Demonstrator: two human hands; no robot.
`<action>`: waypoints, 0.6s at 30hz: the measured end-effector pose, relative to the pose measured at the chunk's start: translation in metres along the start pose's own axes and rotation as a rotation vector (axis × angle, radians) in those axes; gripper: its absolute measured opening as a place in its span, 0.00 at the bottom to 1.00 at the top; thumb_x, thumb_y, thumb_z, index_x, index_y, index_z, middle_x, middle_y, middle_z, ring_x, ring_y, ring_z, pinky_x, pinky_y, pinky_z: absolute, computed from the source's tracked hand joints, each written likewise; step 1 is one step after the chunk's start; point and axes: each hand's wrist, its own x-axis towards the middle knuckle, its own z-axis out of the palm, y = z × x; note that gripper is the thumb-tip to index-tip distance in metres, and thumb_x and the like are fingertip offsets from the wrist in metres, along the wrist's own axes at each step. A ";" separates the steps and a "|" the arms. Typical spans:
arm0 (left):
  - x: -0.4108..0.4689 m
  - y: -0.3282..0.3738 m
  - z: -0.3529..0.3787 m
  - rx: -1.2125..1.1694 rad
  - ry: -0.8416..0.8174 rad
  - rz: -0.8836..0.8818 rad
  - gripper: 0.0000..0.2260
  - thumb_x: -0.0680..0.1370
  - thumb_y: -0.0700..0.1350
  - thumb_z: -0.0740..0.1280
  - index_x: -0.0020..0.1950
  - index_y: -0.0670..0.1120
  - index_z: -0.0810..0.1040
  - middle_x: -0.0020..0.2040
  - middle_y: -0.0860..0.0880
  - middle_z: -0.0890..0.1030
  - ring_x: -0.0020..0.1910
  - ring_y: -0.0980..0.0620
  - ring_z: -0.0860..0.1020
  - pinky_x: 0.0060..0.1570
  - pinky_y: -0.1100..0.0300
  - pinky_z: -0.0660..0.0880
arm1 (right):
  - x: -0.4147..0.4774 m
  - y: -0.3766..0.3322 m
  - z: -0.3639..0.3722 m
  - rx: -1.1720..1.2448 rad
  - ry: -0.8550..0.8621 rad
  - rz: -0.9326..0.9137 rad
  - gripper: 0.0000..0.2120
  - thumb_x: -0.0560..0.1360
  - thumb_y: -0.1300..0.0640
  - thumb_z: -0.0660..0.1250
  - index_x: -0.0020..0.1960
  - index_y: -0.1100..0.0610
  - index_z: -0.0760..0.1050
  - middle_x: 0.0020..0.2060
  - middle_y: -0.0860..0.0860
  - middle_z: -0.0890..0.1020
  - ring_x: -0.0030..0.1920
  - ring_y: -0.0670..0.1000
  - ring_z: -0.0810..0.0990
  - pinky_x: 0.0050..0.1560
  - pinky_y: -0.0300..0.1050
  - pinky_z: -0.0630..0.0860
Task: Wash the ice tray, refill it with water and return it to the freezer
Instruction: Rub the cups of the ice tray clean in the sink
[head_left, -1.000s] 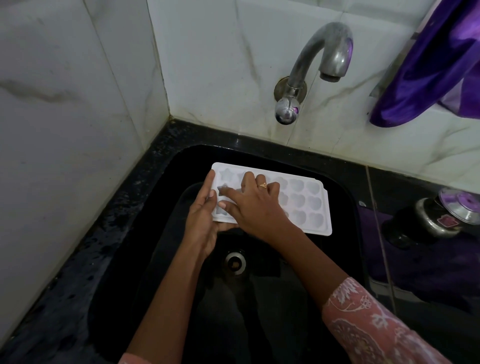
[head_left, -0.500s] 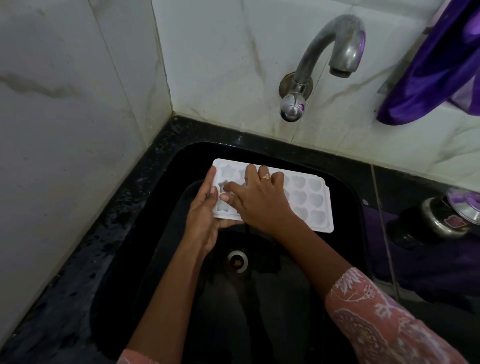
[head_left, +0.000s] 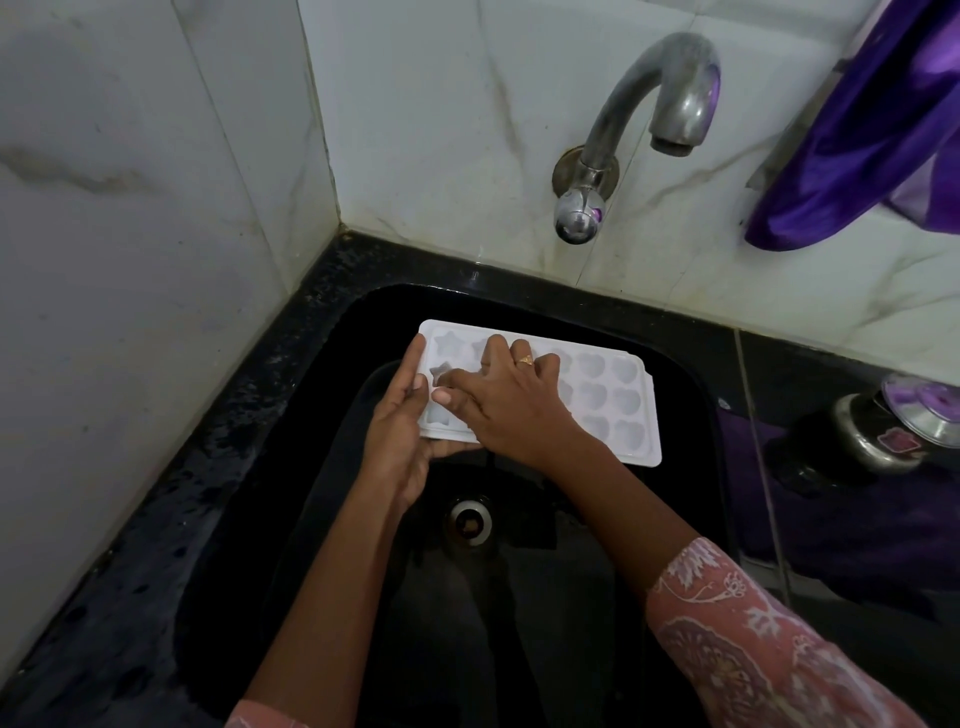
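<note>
Presently, the white ice tray (head_left: 613, 395) is held above the basin of the black sink (head_left: 691, 395), forward of the drain (head_left: 470, 521) and below the spout of the steel tap (head_left: 644, 114), from which no water is seen running. The left hand (head_left: 400, 431) supports the tray's left end, palm under the near edge and fingers laid along the side, so its grip is grasping the tray. The right hand (head_left: 511, 405), a gold ring (head_left: 524, 360) on one finger, lies flat across the tray's left-centre moulds, fingers spread and pressing into the compartments; it rests on the tray rather than clenching it. Star-shaped moulds show at the tray's left end and heart-shaped ones at its right. The tray appears roughly level. Right of the sink, on the dark worktop (head_left: 810, 364), stands a steel lidded container (head_left: 883, 431). Purple cloth (head_left: 872, 130) hangs against the marble wall tiles (head_left: 441, 130), right of the tap.
</note>
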 end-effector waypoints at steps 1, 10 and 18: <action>0.000 0.000 0.000 0.002 0.002 0.002 0.17 0.82 0.43 0.55 0.68 0.59 0.69 0.58 0.55 0.77 0.49 0.54 0.82 0.37 0.50 0.81 | -0.002 0.001 -0.001 0.002 -0.007 0.005 0.32 0.73 0.34 0.37 0.63 0.44 0.71 0.55 0.55 0.69 0.56 0.55 0.67 0.52 0.51 0.58; -0.005 0.000 0.002 0.009 0.048 0.016 0.17 0.82 0.44 0.56 0.69 0.56 0.69 0.53 0.60 0.76 0.51 0.55 0.78 0.39 0.49 0.81 | -0.045 0.034 -0.012 0.080 0.121 0.174 0.18 0.80 0.44 0.49 0.66 0.43 0.67 0.47 0.48 0.61 0.51 0.49 0.62 0.47 0.44 0.48; -0.006 -0.002 0.001 0.010 0.065 -0.009 0.17 0.82 0.43 0.55 0.69 0.56 0.69 0.54 0.58 0.76 0.52 0.51 0.77 0.34 0.49 0.81 | -0.100 0.069 -0.003 0.031 0.300 0.396 0.16 0.77 0.48 0.53 0.61 0.47 0.72 0.45 0.48 0.62 0.46 0.47 0.59 0.48 0.47 0.53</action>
